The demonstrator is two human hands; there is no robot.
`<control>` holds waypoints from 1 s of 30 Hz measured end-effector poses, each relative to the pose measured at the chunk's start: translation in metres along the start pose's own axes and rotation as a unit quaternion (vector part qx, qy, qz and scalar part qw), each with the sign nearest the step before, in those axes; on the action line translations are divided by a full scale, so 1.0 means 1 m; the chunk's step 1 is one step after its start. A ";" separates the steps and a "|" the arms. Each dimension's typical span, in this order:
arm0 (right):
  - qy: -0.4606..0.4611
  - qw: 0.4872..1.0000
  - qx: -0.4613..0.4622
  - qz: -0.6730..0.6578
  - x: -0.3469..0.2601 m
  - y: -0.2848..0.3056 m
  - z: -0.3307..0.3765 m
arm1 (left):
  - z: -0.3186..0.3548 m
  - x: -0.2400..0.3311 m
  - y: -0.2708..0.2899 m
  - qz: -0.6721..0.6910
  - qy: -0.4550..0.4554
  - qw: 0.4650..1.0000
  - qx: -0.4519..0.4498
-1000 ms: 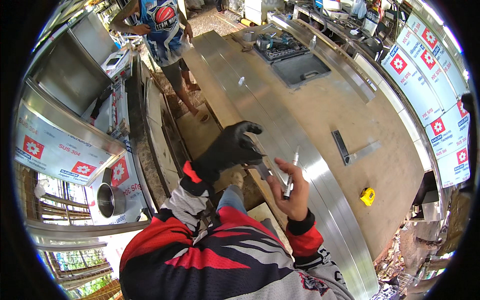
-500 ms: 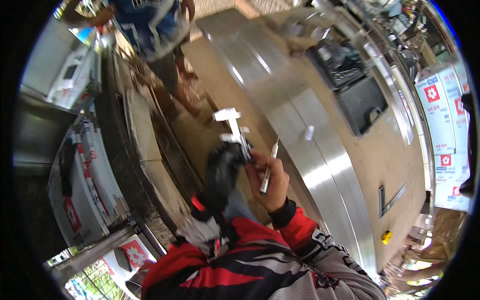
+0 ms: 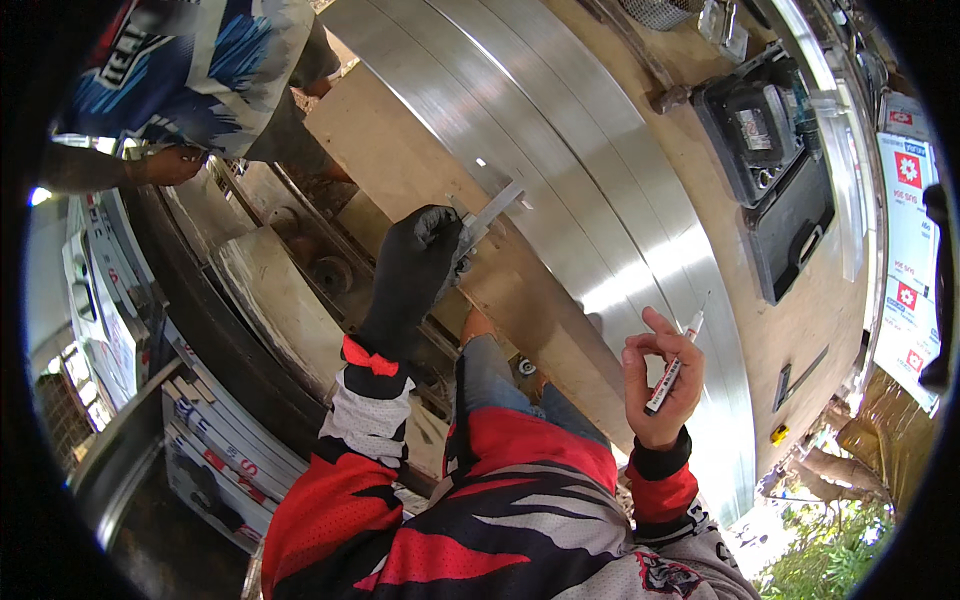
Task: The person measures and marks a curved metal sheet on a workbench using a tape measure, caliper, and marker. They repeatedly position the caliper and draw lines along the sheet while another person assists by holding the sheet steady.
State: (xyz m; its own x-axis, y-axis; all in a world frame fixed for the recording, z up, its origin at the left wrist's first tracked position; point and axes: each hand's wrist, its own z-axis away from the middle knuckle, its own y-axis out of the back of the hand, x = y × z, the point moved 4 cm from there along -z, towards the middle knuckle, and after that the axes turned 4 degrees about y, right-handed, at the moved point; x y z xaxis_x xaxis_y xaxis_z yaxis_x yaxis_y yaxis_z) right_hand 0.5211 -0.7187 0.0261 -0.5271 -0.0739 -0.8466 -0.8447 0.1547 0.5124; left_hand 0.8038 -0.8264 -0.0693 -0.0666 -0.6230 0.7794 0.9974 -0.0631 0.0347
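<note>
My left hand [image 3: 405, 270], in a black glove, grips a metal caliper [image 3: 494, 208] whose end reaches over the near edge of the shiny metal strips [image 3: 590, 170]. Those long strips lie side by side along the workbench [image 3: 790, 325]. To the right, above the strips, my bare right hand [image 3: 662, 395] has a slim white marker pen [image 3: 671, 375] between thumb and fingers, its thin tip pointing up and away. The caliper's lower part is hidden by the glove.
At the far left stands another person in a blue and white shirt [image 3: 195, 85], one hand [image 3: 172, 165] low. An opened black tool case [image 3: 775, 165], a metal square [image 3: 797, 378] and a yellow tape measure [image 3: 779, 435] lie on the bench. Film-covered sheets [image 3: 225, 440] are stacked at left.
My hands have moved apart, the left keeping the caliper and the right carrying the pen rightward over the strips. The other person appears closer, and my view has shifted.
</note>
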 end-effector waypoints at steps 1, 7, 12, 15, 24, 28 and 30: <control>0.001 1.000 -0.008 -0.004 -0.001 -0.004 -0.005 | -0.002 0.003 0.001 -0.020 0.003 1.000 0.006; 0.001 1.000 -0.025 -0.004 0.006 -0.020 -0.027 | -0.004 0.023 -0.003 -0.123 -0.015 0.991 0.052; -0.016 1.000 -0.013 -0.001 0.009 -0.019 -0.028 | -0.004 0.025 -0.005 -0.107 0.032 0.992 0.062; -0.025 1.000 -0.001 -0.017 0.009 -0.021 -0.028 | -0.008 0.026 -0.003 -0.131 0.026 0.989 0.055; -0.023 0.999 0.027 0.029 0.022 0.025 -0.005 | 0.029 0.007 -0.033 -0.102 0.049 0.993 -0.045; -0.057 0.996 0.060 -0.031 0.045 0.058 0.011 | 0.058 -0.027 -0.083 -0.120 0.063 0.978 -0.160; -0.047 0.996 0.058 -0.046 0.057 0.069 0.014 | 0.064 -0.044 -0.094 -0.059 0.130 0.978 -0.153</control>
State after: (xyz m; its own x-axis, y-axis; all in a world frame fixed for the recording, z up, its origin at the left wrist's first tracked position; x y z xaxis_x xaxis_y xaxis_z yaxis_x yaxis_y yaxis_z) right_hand 0.4341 -0.6986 0.0114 -0.4321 -0.0016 -0.9018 -0.8697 0.2651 0.4163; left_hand 0.7145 -0.7434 -0.0672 -0.2247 -0.7722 0.5943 0.9301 -0.3518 -0.1054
